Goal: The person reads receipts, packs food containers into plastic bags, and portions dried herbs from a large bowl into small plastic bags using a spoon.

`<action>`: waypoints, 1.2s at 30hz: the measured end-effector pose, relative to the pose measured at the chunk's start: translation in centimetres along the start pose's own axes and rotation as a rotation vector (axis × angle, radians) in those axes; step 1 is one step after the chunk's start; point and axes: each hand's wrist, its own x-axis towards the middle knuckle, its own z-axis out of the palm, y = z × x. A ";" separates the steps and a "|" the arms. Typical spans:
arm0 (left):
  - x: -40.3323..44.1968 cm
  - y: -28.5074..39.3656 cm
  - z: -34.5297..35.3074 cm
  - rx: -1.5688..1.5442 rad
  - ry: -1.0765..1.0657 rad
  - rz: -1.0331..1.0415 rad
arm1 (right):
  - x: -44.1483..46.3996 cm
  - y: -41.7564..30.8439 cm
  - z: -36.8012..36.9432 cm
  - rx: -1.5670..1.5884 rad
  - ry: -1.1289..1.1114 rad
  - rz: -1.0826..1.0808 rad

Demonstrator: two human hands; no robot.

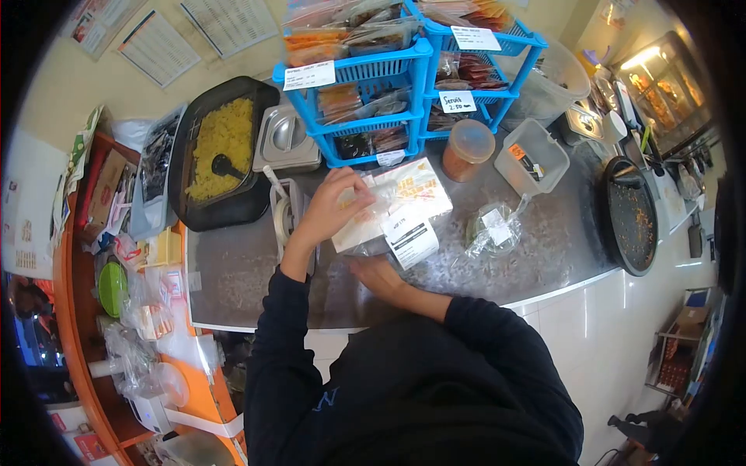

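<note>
Head view: centre of frame, your white, orange-printed flat package in clear plastic film (pixel 424 193) lies between your hands, its long axis apparently slanting lower left to upper right. Your left hand (pixel 336 206), at its left end, has thumb and fingers drawn together on the film. Your right hand (pixel 378 277) is at its lower edge, fingertips hidden; grip cannot be told. It is the nearer to the white printed paper slip (pixel 412 243), which overlaps the package's lower right. Blue plastic basket rack (pixel 369 101) stands just beyond, upper centre
</note>
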 end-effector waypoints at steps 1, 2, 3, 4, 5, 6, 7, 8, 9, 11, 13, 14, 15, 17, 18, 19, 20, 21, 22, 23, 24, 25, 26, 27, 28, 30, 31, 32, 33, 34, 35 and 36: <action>0.1 -0.1 0.5 -0.095 0.094 0.037 | -0.1 -0.5 -1.1 0.048 0.061 -0.048; 0.1 -0.7 0.9 -0.253 0.105 -0.024 | -0.5 -0.8 -2.5 0.094 0.122 -0.100; -0.1 -1.4 1.3 -0.412 0.119 -0.088 | -0.6 -1.2 -4.5 0.141 0.180 -0.155; -0.2 -1.7 1.6 -0.571 0.135 -0.154 | -0.5 -1.7 -7.2 0.352 0.070 -0.008; -0.1 -1.6 1.6 -0.635 0.140 -0.202 | -0.4 -2.4 -10.4 0.563 -0.044 0.141; 0.0 -1.3 1.5 -0.699 0.142 -0.251 | -0.4 -2.7 -12.5 0.772 -0.158 0.294; 0.2 -1.1 1.5 -0.764 0.142 -0.300 | -0.3 -2.3 -13.4 0.779 -0.023 0.373; 0.3 -1.1 1.6 -0.794 0.147 -0.290 | 0.1 -1.6 -14.3 0.783 0.113 0.451; 0.4 -1.1 1.5 -0.824 0.149 -0.281 | 0.6 -1.0 -15.2 0.783 0.252 0.530; 0.7 -0.6 1.8 -0.851 0.159 -0.239 | 3.1 -0.6 -17.7 0.707 0.379 0.595; 0.7 0.6 2.1 -0.841 0.165 -0.180 | 5.3 0.4 -17.2 0.709 0.442 0.637; 0.6 0.6 2.2 -0.852 0.175 -0.205 | 6.2 1.7 -14.9 0.749 0.444 0.642; 0.6 0.3 2.2 -0.862 0.188 -0.227 | 6.7 2.6 -13.5 0.789 0.445 0.642; 0.1 -0.8 1.6 -0.879 0.187 -0.285 | 6.9 3.6 -13.2 0.886 0.521 0.592; -0.1 -0.5 1.0 -0.860 0.103 -0.310 | 6.8 3.9 -13.3 0.938 0.546 0.565; -0.2 0.2 0.3 -0.842 0.021 -0.337 | 6.8 4.3 -13.8 0.975 0.487 0.527; -0.5 0.5 -0.2 -0.825 -0.065 -0.364 | 6.7 4.5 -14.2 0.973 0.451 0.521; -0.6 0.2 -0.5 -0.786 -0.148 -0.368 | 6.6 4.7 -14.6 0.969 0.418 0.517; -0.6 0.1 -0.9 -0.729 -0.193 -0.344 | 6.5 4.9 -15.1 0.964 0.386 0.513; -0.5 0.3 -1.3 -0.670 -0.240 -0.321 | 6.6 4.8 -15.9 0.918 0.301 0.542; -0.5 0.4 -1.5 -0.613 -0.288 -0.299 | 6.4 5.3 -16.0 0.897 0.262 0.494; -0.6 -0.2 -1.5 -0.778 -0.260 -0.299 | 6.3 6.0 -15.9 0.875 0.224 0.446; -0.6 -1.1 -1.3 -0.942 -0.231 -0.296 | 6.2 6.4 -15.9 0.852 0.187 0.400; -0.5 -1.6 -1.0 -1.107 -0.206 -0.293 | 6.0 6.0 -16.8 0.806 0.124 0.381; -0.2 0.2 -1.0 -1.062 -0.172 -0.315 | 5.6 5.2 -18.5 0.756 0.068 0.368; 0.1 4.5 -0.9 -0.983 -0.137 -0.350 | 4.6 4.9 -20.6 0.771 0.070 0.351; 0.4 5.0 -0.6 -0.718 -0.114 -0.179 | 4.1 4.7 -20.9 0.842 0.122 0.343; 0.4 5.5 -0.1 -0.466 -0.080 -0.201 | 3.6 4.3 -21.2 0.913 0.173 0.333; 0.5 6.0 0.5 -0.213 -0.035 -0.217 | 3.4 3.1 -22.6 0.737 0.121 0.391; 0.5 6.5 1.0 0.046 0.016 -0.228 | 2.6 2.4 -23.3 0.677 0.099 0.371; 0.7 7.3 1.6 0.092 0.088 -0.302 | 2.0 1.9 -23.7 0.619 0.079 0.342; 0.4 7.3 2.7 0.062 0.160 -0.267 | 1.6 1.4 -24.0 0.564 0.060 0.308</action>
